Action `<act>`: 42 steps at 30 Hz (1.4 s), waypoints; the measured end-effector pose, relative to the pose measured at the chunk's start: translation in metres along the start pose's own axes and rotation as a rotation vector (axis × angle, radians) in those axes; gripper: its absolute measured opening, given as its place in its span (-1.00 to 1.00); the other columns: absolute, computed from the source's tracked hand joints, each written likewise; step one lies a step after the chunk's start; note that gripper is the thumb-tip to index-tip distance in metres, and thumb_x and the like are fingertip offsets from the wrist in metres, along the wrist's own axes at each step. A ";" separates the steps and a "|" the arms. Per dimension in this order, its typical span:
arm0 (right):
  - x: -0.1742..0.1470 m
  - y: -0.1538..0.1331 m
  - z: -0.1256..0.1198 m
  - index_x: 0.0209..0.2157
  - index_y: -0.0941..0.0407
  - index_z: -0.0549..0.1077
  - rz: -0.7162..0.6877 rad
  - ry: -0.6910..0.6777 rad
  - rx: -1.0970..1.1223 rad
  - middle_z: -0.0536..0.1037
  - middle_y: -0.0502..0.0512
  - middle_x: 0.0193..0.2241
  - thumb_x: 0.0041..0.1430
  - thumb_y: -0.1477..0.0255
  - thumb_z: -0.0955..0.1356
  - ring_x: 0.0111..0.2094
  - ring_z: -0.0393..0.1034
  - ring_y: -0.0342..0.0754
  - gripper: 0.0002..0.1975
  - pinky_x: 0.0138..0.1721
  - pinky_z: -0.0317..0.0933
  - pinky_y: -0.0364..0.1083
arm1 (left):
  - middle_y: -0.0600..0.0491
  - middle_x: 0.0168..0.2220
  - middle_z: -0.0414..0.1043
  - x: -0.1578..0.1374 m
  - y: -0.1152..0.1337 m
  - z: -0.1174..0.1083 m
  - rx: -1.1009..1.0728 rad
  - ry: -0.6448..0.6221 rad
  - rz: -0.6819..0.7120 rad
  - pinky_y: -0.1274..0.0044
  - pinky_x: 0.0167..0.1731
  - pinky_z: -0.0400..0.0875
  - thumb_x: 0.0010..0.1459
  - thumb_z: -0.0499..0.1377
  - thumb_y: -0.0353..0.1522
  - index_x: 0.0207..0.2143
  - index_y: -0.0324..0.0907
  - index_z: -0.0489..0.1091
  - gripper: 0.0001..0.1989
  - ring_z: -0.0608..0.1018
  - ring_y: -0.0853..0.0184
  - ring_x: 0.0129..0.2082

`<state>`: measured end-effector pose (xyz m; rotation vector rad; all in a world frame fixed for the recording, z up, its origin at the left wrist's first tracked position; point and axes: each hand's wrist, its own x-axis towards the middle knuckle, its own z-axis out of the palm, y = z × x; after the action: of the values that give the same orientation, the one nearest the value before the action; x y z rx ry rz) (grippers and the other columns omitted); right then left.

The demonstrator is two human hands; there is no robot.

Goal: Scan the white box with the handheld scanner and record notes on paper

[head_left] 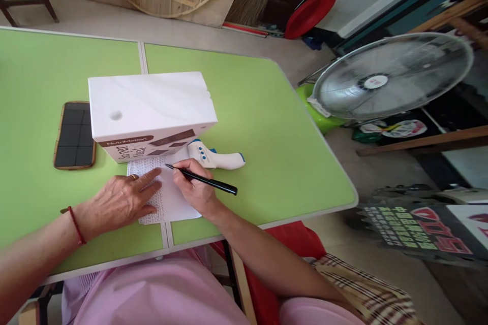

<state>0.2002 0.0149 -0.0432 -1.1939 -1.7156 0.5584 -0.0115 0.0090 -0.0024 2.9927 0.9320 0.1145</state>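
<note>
Right grip (196,187) pinches black pen (216,183); left grip (124,198), fingers spread, touches paper (177,205)

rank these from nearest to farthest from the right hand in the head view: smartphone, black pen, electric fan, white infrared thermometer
1. Black pen: held in the right hand
2. White infrared thermometer: on the green table, just beyond that hand
3. Smartphone: left of the NutriMotion box
4. Electric fan: right, beyond the table's edge

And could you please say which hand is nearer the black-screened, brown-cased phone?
Left: the left hand is diagonally right of the phone; the right hand is farther right.
</note>
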 end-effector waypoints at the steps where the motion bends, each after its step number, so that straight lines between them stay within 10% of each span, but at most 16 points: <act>1: 0.000 0.000 0.000 -0.33 0.08 0.40 0.002 -0.004 -0.001 0.50 -0.08 -0.56 0.19 0.46 0.30 -0.58 0.36 -0.19 -0.96 -0.53 0.28 -0.20 | -0.21 0.18 0.38 0.000 0.000 0.000 -0.002 0.000 0.000 0.38 -0.58 0.52 0.16 0.30 -0.22 0.00 -0.22 0.44 -0.60 0.61 0.22 -0.52; 33: 0.000 0.002 -0.001 -0.37 0.07 0.40 0.027 -0.022 -0.043 0.50 -0.07 -0.57 0.14 0.45 0.30 -0.59 0.35 -0.17 -0.96 -0.52 0.28 -0.17 | -0.19 0.21 0.35 -0.002 -0.002 0.002 0.001 0.048 0.013 0.41 -0.59 0.48 0.17 0.29 -0.23 0.01 -0.23 0.43 -0.60 0.60 0.24 -0.51; 42: 0.002 -0.014 -0.023 -0.21 0.08 0.46 -0.243 -0.108 -0.232 0.54 0.04 -0.41 0.26 0.53 0.27 -0.44 0.45 -0.12 -0.84 -0.38 0.35 -0.14 | -0.12 0.04 0.50 -0.002 -0.005 0.001 -0.041 0.176 0.073 0.45 -0.56 0.44 0.29 0.16 -0.30 -0.13 -0.23 0.43 -0.80 0.57 0.32 -0.51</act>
<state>0.2142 0.0079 -0.0211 -1.1070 -2.0258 0.2861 -0.0161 0.0121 -0.0039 3.0170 0.8209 0.3979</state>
